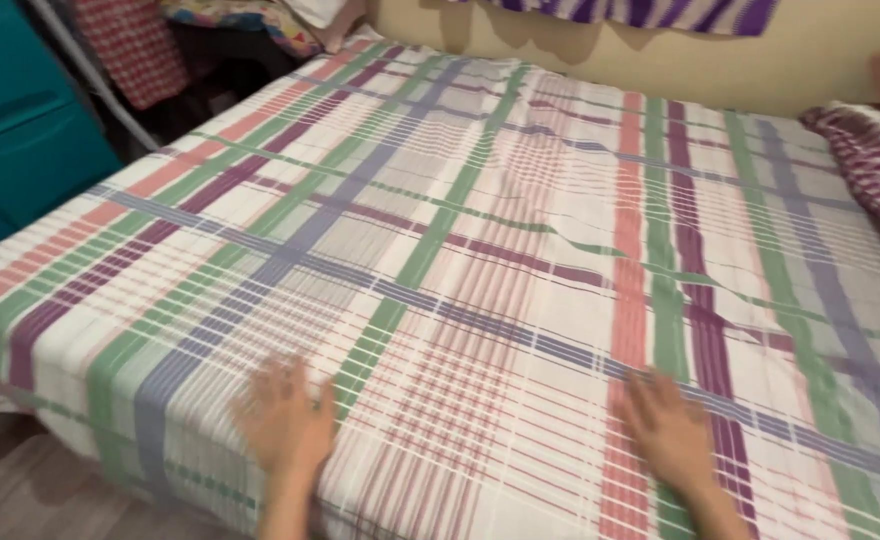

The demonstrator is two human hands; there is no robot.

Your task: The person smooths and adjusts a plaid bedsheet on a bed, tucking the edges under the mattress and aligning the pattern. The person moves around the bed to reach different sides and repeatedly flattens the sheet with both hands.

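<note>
Far left: one teal plastic cabinet (20, 130), its ribbed front facing the bed. Beside it, one red-and-white checked cloth (132, 45) hangs in the far left corner, with one multicoloured patterned fabric (235, 15) just to its right.

Near left: strip of grey wood-look floor (30, 495) below the bed's corner.

Centre: one bed, covered edge to edge by one plaid bedsheet (480, 230) in white with green, purple, pink and blue stripes; light creases run across its middle and right half.

Near centre-left: one left hand (285, 420), blurred, palm down flat on the sheet near the near edge, fingers spread open and gripping nothing.

Near centre-right: one right hand (668, 428), also palm down on the sheet, fingers extended and slightly apart, gripping nothing. The two hands lie well apart.

Far centre to right: one cream wall (580, 55) behind the bed, with one purple-and-white striped cloth (650, 12) hanging along its top.

Far right: one pillow (870, 160) in a maroon-and-white striped cover, resting on the sheet's right edge.

No packages, labels or signs in view.
</note>
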